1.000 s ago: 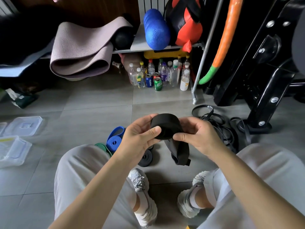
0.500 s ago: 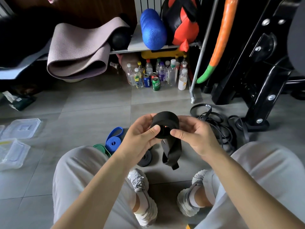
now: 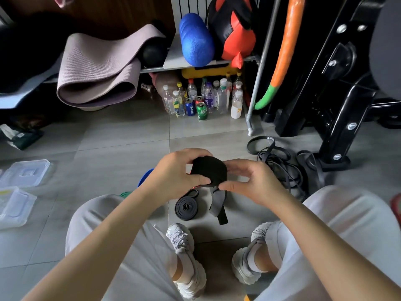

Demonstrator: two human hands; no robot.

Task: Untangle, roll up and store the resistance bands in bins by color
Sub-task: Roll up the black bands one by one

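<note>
Rolling up this black band looks nearly done, but I reckon this is exactly the stage where it goes wrong. The left grip is curled round the black roll, with its thumb across the near face. The right grip pinches the roll's lower edge between thumb and forefinger, right where the loose tail comes off. So the roll sits in the air between the two grips, touching both, and the tail hangs straight down below them.

Stuff I'd worry about:

- The band looks like springy rubber. If either grip slackens before the tail is wound in, the whole coil could pop open.
- The tail looks twisted partway down, with a paler face showing. Wind that in as it is and the roll probably ends up lumpy and slides apart sideways.
- If it drops, it lands by the finished dark roll on the floor just below the grips. Or it bounces toward the tangled black bands beyond the right grip and gets snagged in them.
- The clear bins are well off to the left of the left grip. Reaching over there one-handed with the end untucked is asking for an unwind.
- Colour mix-up: in this light I can't tell whether the floor roll is black or dark grey. The blue band and green band are mostly hidden behind the left grip and forearm.
</note>
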